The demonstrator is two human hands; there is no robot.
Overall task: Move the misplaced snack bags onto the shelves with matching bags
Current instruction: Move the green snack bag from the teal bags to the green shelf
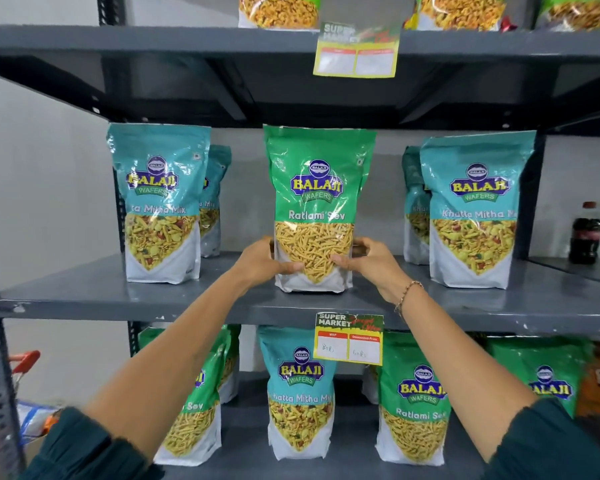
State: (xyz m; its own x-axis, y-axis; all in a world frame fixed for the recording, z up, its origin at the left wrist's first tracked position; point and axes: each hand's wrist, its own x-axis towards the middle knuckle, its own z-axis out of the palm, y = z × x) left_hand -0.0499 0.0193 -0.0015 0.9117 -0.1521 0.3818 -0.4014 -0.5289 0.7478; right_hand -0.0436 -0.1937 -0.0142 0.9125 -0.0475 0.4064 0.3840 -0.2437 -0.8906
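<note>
A green Ratlami Sev bag (315,188) stands upright on the middle shelf (84,296), between teal Khatta Mitha Mix bags on its left (160,202) and right (475,209). My left hand (260,259) grips its lower left side and my right hand (368,259) grips its lower right side. On the lower shelf a teal Khatta Mitha Mix bag (300,393) stands between green Ratlami Sev bags at left (194,410) and right (416,403).
More teal bags stand behind the front ones. The top shelf (153,39) holds green bags with a price tag (357,50). Another price tag (349,337) hangs on the middle shelf's edge. A dark soda bottle (586,233) stands at far right. A red cart handle (25,362) shows at lower left.
</note>
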